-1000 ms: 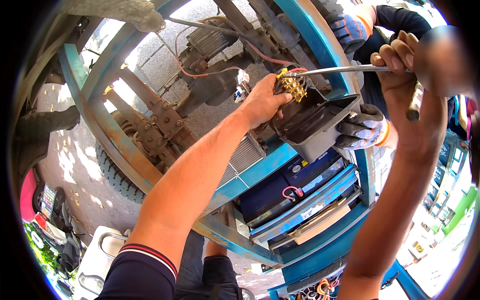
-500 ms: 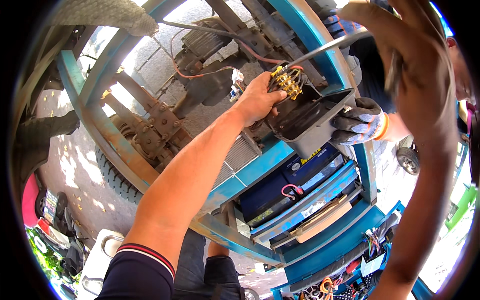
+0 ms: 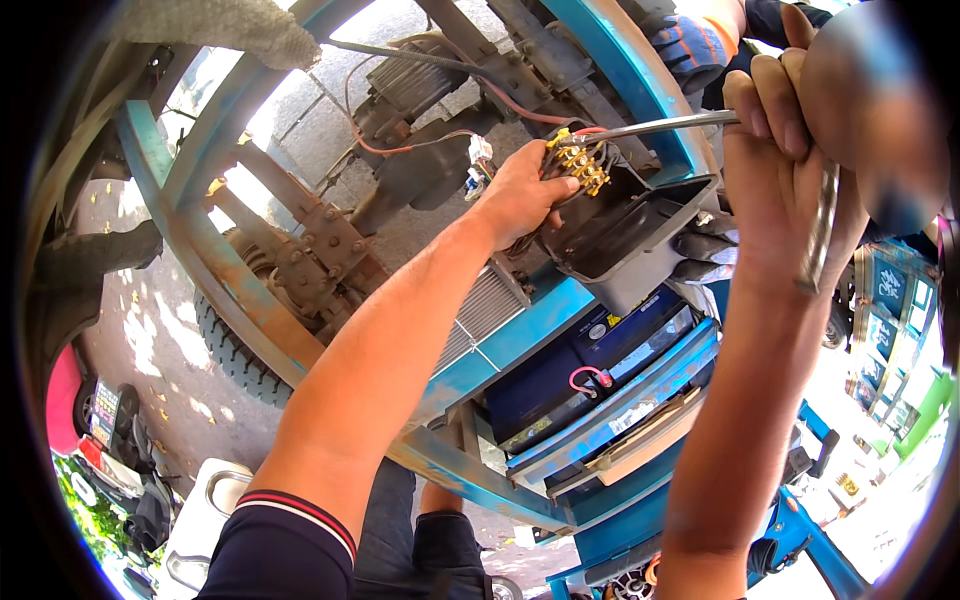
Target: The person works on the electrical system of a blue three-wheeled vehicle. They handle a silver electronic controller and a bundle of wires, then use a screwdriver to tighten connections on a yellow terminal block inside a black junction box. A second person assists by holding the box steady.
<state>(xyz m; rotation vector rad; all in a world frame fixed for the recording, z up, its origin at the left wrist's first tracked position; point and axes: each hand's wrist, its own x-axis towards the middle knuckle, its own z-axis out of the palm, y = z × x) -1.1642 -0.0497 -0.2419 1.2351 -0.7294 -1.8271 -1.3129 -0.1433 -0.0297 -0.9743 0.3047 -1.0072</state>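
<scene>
My left hand (image 3: 530, 190) is closed around a block of brass-coloured terminals (image 3: 585, 168) with dark wires, held over an open black plastic box (image 3: 620, 270). My right hand (image 3: 785, 120), raised at the upper right, grips a metal wrench (image 3: 680, 125). Its long shaft slants left so that its tip meets the terminals; the wrench's bar handle (image 3: 818, 235) hangs below my fingers. A co-worker's gloved hand (image 3: 703, 255) is at the box's right side, partly behind my right forearm. White wire connectors (image 3: 480, 150) dangle beside my left hand.
A blue metal frame (image 3: 630, 70) surrounds a dirty motor and axle (image 3: 330, 240). Dark blue batteries (image 3: 630, 330) sit below the box. Another gloved co-worker's hand (image 3: 690, 48) is at the top right. A blurred round shape (image 3: 880, 120) covers part of the upper right.
My right hand has swung down and slightly left with the wrench, whose shaft now lies nearly level. My left hand has hardly moved. The upper gloved hand now shows more.
</scene>
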